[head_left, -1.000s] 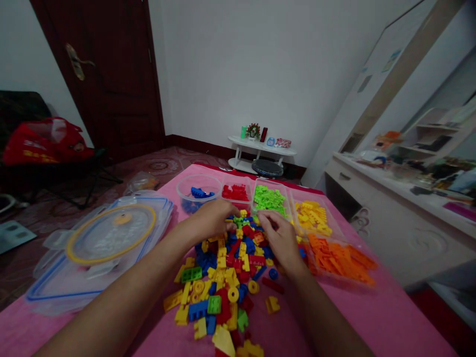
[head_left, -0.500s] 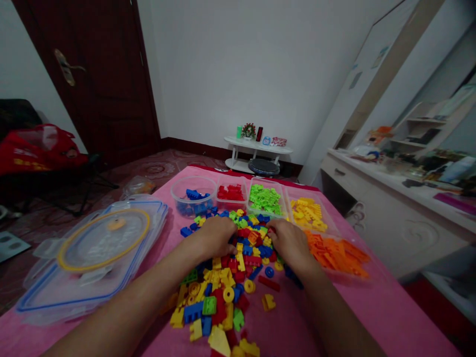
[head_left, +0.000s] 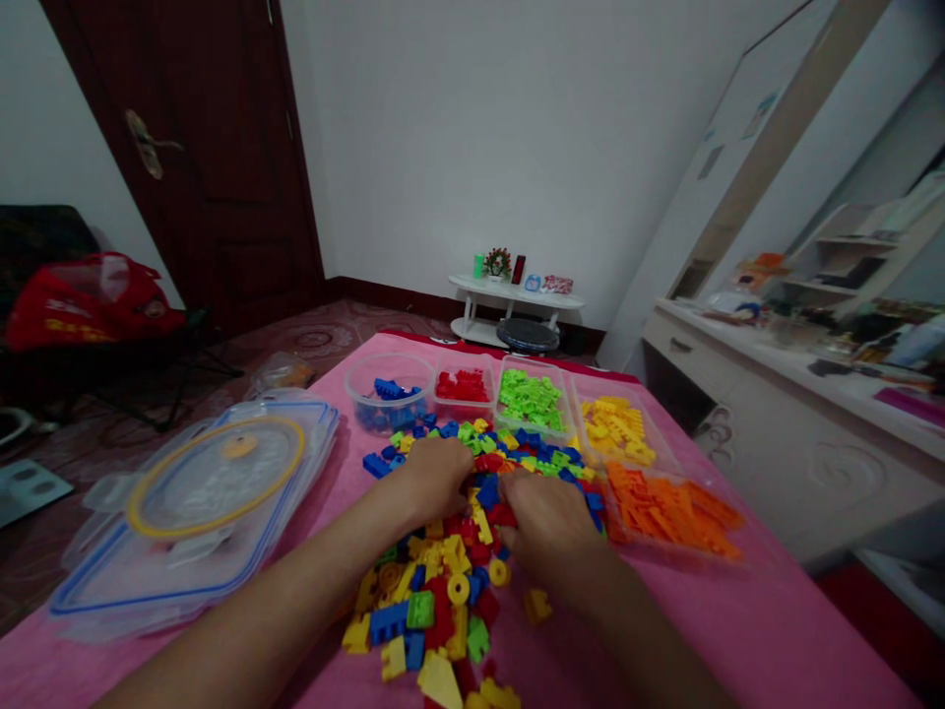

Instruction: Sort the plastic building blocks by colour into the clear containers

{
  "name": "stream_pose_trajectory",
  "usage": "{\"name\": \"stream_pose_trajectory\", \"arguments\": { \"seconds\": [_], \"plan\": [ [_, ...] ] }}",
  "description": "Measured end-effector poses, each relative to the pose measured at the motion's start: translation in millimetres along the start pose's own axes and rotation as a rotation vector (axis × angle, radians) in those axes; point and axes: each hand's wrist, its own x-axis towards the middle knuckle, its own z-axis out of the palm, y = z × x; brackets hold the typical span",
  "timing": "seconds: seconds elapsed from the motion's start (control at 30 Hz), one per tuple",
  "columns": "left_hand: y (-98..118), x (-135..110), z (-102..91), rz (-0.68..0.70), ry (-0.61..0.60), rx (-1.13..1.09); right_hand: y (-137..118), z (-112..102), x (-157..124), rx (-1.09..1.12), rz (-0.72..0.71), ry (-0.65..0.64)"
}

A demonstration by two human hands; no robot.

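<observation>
"Where are the blocks?"

"The pile of blocks (head_left: 441, 556) lies mixed on the pink cloth (head_left: 591, 650), under and around both hands, spilling toward the wearer between the forearms."

"And the left hand (head_left: 437, 478)?"

"Down in the pile, back of the hand up, fingers curled. The tips are hidden, so I can't tell whether it pinches anything."

"The right hand (head_left: 544, 512)?"

"Just beside it, also low over the pile, fingers bent down. A red block (head_left: 503, 515) sits right by its fingers; whether it's gripped, I can't tell. A blue block (head_left: 487, 490) shows between the hands."

"What's beyond them?"

"Ahead of the left hand, a round tub (head_left: 346, 382) with blue blocks (head_left: 391, 391). Ahead of both, a small box (head_left: 464, 402) of red blocks (head_left: 462, 384), then one of green blocks (head_left: 532, 396). Yellow blocks (head_left: 616, 431) lie ahead and right of the right hand, with orange pieces (head_left: 671, 512) nearer on that side."

"Left of the left hand?"

"Clear lids, one with a yellow ring (head_left: 300, 458) lying over one with a blue edge (head_left: 267, 540)."
</observation>
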Motion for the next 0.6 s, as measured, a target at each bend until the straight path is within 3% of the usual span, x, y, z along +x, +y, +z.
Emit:
{"name": "stream_pose_trajectory", "arguments": {
  "seconds": [0.27, 0.43, 0.6],
  "plan": [
    [-2.9, 4.0, 12.8, 0.05, 0.037, -0.037, 3.3, 16.7, 8.5, 0.018, 0.023, 0.114],
    [1.6, 6.2, 13.4, 0.025, 0.063, -0.034, 7.5, 20.8, 11.5, 0.043, 0.01, 0.106],
    [-10.4, 6.7, 9.2, -0.014, 0.104, -0.205, 29.0, 14.2, 11.7, 0.23, -0.021, 0.134]
  ]
}}
